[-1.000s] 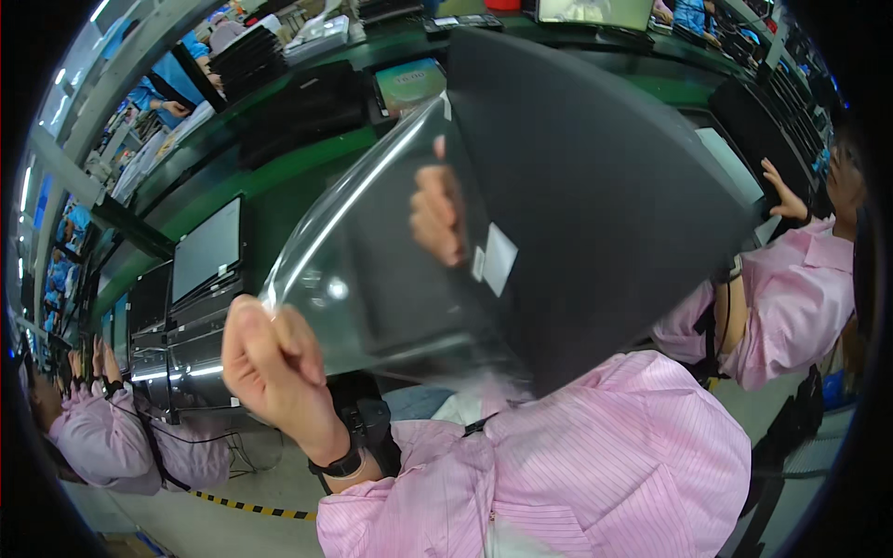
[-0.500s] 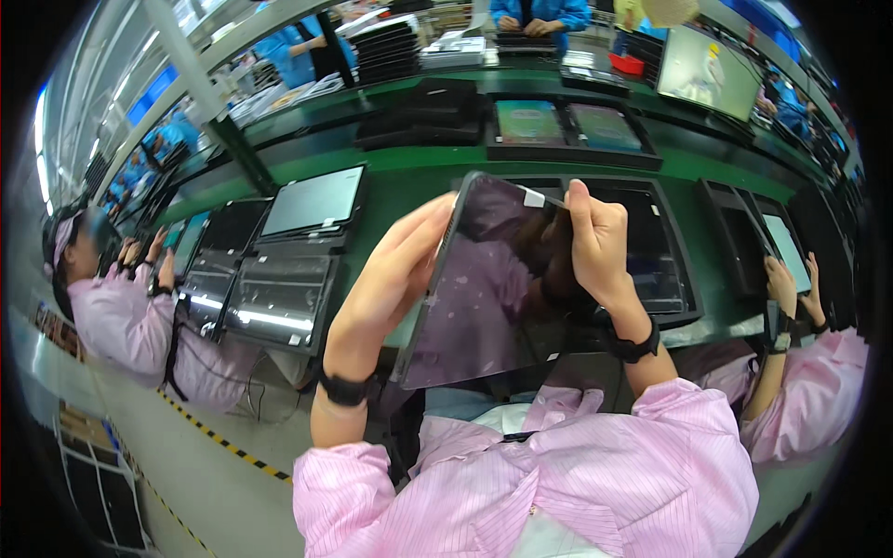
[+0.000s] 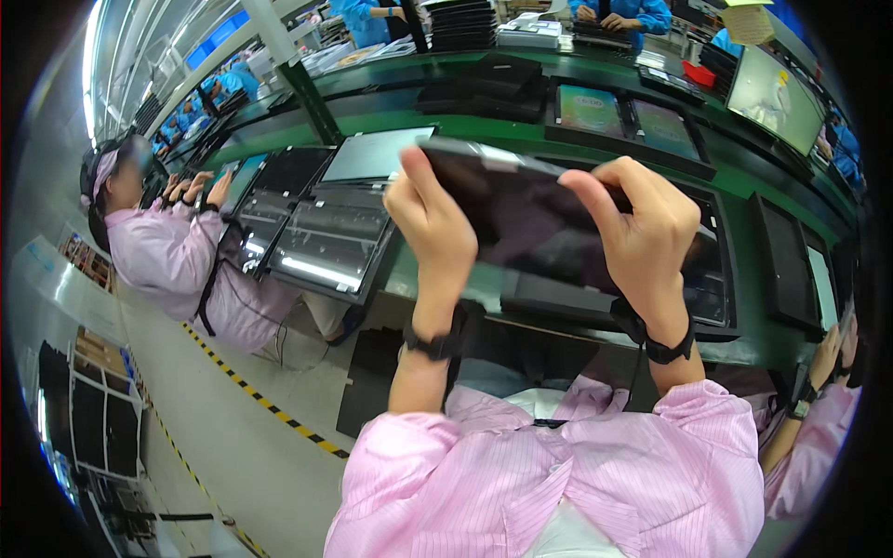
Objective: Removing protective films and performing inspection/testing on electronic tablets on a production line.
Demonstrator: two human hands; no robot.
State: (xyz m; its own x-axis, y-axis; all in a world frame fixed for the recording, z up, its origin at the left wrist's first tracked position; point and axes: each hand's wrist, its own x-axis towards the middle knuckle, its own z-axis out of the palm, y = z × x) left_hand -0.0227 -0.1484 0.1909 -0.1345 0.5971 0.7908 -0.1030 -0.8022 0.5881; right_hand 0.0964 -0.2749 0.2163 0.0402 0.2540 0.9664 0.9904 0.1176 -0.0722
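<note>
A tablet (image 3: pixel 530 209) with a glossy black face is held up above the green bench, tilted. My left hand (image 3: pixel 430 209) grips its left end, thumb up along the edge. At the other end my right hand (image 3: pixel 644 232) is closed on it, thumb on the top edge and fingers curled behind. A pale tab shows along the tablet's top edge, and motion blurs its surface. Behind it, partly hidden by the tablet and my right hand, lies a black tray (image 3: pixel 730 302).
On the left stand trays with film-covered dark panels (image 3: pixel 326 242) and a pale panel (image 3: pixel 377 153). Beyond is a black tray with two lit tablets (image 3: pixel 588 112). Co-workers sit at left (image 3: pixel 177 251) and right (image 3: pixel 819 446). A green post (image 3: pixel 312 102) rises from the bench.
The tablet has swung from steeply upright to a flatter, more sideways tilt. My left hand has moved from its side to a thumb-up grip on its end. The whole view has shifted.
</note>
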